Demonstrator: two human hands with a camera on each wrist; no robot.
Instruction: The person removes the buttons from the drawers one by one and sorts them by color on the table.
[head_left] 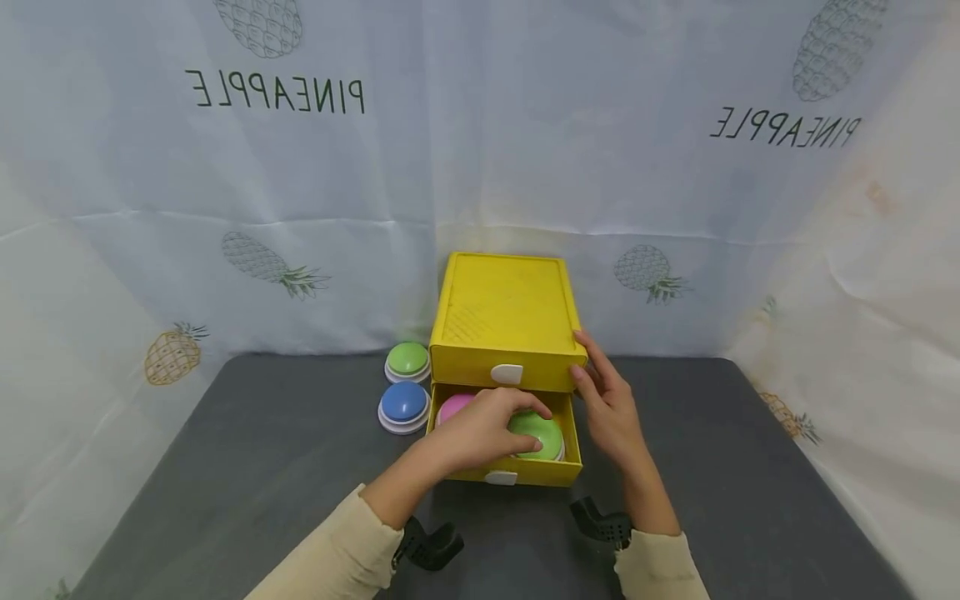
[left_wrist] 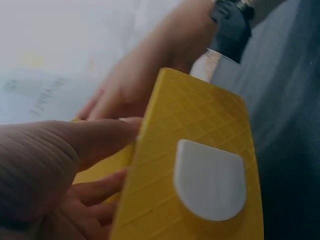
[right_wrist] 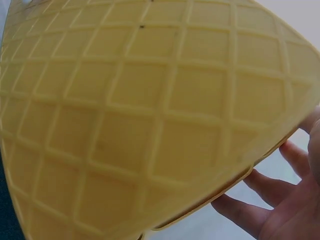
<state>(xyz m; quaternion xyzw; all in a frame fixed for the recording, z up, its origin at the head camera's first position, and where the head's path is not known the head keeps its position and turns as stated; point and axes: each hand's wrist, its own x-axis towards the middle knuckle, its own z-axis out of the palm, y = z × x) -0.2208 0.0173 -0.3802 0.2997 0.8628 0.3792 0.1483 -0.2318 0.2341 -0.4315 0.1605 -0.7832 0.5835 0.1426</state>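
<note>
In the head view a two-tier yellow box (head_left: 506,300) has its lower drawer (head_left: 534,472) pulled out. A pink domed disc (head_left: 455,406) and a green domed disc (head_left: 546,432) lie inside. My left hand (head_left: 480,429) reaches over the drawer, thumb and index finger curled at the green disc's dome. The left wrist view shows my left hand (left_wrist: 55,175) behind the drawer front (left_wrist: 200,110) with its white tab (left_wrist: 210,180); no disc shows there. My right hand (head_left: 613,417) rests its fingers against the box's right front corner; the right wrist view shows its spread fingers (right_wrist: 270,187) along an edge.
Left of the box, a green disc (head_left: 407,358) and a blue disc (head_left: 403,402) on white bases sit on the dark table (head_left: 300,467). A white pineapple-print curtain (head_left: 510,167) hangs behind the box. Each wrist wears a black device.
</note>
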